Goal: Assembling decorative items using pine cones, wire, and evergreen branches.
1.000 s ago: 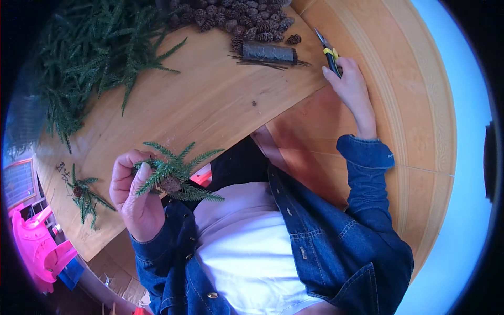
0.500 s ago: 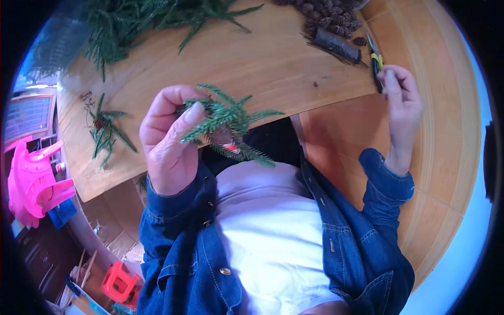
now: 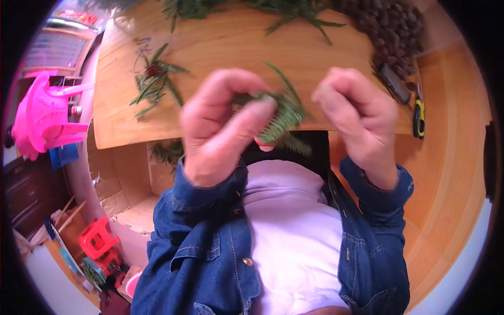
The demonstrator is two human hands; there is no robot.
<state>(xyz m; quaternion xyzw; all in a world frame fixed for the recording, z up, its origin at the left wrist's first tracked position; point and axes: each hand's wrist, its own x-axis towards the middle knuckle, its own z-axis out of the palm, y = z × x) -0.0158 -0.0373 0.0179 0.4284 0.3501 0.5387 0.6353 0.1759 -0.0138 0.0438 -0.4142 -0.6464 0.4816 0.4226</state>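
Observation:
A green pine sprig [image 3: 287,118] is pinched between the thumb and fingers of my left hand [image 3: 218,131], above the near edge of the wooden table. Under the sprig a small red and white piece [image 3: 265,146] shows. Just to the right, my right hand [image 3: 362,118] is raised with thumb and fingertips pressed together; what they hold, if anything, is too small or blurred to make out. On the table left of my hands lies another sprig with a brown pine cone [image 3: 153,70] in it and thin wire at its top.
Green pine branches [image 3: 294,11] lie along the table's far side. At the far right sit a heap of pine cones [image 3: 396,31], a dark bundle [image 3: 392,84] and yellow-black pliers [image 3: 419,116]. Left are a cardboard box [image 3: 123,170], a pink stool [image 3: 44,118] and a red stool [image 3: 98,237].
My right hand has come in from the far right to beside the sprig. The left hand still holds the sprig, now turned. The whole view has shifted, with the table's things appearing further right.

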